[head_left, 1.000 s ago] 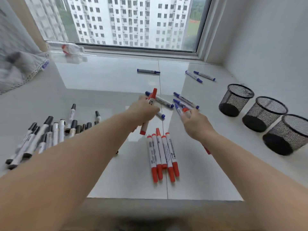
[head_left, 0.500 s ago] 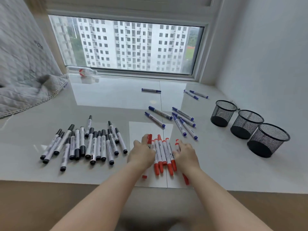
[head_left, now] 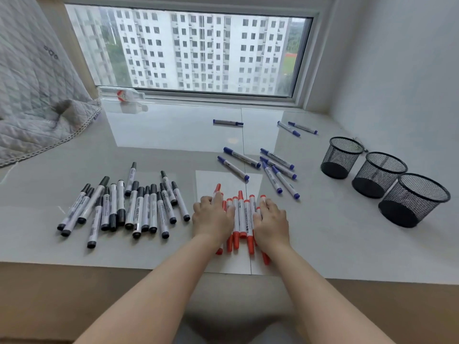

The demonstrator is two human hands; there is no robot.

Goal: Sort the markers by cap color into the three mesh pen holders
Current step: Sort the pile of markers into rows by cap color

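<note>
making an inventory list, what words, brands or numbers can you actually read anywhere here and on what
Nothing can be read with confidence.
Black-capped markers: dark print along the barrels, too blurred to read.
Red-capped markers: print along the barrels, too small to read.
Blue-capped markers: small dark print, illegible.
Bottle at the window: red and white label, no legible text.
Quilted cover: small dark mark, unreadable.
Mesh pen holders: no text.

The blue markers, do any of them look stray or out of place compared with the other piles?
Yes. Three blue markers lie apart from the main blue cluster: one alone toward the window and a pair farther right. A clear bottle also lies tipped over on the sill.
</note>
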